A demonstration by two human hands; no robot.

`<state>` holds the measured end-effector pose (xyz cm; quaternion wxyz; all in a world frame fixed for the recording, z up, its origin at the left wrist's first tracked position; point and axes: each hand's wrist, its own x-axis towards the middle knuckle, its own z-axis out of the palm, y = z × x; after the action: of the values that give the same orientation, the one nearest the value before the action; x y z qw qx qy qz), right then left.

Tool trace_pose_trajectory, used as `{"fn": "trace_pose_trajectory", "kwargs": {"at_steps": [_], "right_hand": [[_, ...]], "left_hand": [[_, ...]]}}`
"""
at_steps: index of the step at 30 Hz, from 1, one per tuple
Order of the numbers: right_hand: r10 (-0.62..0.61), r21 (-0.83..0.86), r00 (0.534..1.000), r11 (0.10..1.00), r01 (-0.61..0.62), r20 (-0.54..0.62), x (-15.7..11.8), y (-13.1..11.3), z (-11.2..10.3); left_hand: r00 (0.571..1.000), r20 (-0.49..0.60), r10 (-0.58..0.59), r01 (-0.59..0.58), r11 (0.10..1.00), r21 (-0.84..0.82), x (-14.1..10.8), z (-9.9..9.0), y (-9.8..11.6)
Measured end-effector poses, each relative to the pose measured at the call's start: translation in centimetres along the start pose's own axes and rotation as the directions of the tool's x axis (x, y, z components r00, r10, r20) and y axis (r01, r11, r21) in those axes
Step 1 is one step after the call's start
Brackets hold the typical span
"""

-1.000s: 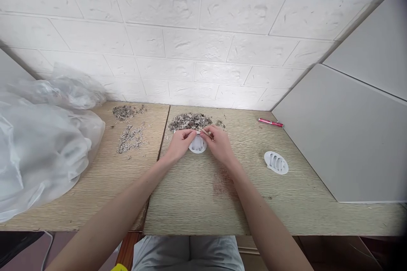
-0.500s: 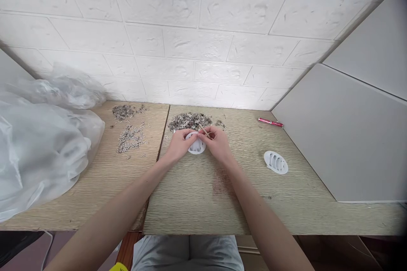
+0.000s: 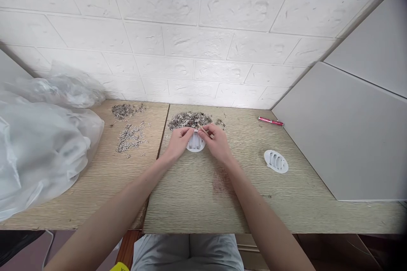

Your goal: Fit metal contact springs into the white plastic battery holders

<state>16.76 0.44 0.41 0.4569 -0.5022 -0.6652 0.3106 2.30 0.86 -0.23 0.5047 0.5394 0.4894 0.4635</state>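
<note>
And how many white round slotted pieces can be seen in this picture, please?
2. One piece is between the left hand and the right hand; the other piece lies on the table, right of the hands. The cloudy bag could hide more.

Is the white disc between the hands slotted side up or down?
Slotted side up: the white disc, between the left hand and right hand, shows its slots to the camera.

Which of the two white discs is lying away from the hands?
The lone disc at right, nearer the grey panel; the other disc sits between the left hand and the right hand.
</note>
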Motion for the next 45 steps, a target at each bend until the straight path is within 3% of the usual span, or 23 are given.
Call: {"fn": "trace_pose_trajectory", "kwargs": {"at_steps": [10,15,23,36,45], "right_hand": [[0.195,0.186,0.981,0.963,-0.196,0.026,0.0,0.3,0.3],[0.222,0.174,0.975,0.959,-0.223,0.025,-0.1,0.5,0.5],[0.195,0.207,0.981,0.959,-0.194,0.015,-0.2,0.9,1.0],[0.123,0.299,0.990,0.944,-0.136,0.062,-0.2,0.2,0.7],[0.068,0.209,0.996,0.975,-0.080,0.062,-0.3,0.0,0.6]], "left_hand": [[0.998,0.052,0.022,-0.024,0.999,0.033,-0.1,-0.1,-0.3],[0.998,0.050,0.037,-0.041,0.997,0.066,-0.1,-0.1,-0.4],[0.996,0.063,0.062,-0.069,0.991,0.111,-0.1,0.0,-0.4],[0.999,0.040,-0.001,0.000,1.000,0.012,-0.2,-0.2,-0.1],[0.993,0.119,0.019,-0.012,0.998,-0.058,-0.1,-0.3,-0.5]]}}
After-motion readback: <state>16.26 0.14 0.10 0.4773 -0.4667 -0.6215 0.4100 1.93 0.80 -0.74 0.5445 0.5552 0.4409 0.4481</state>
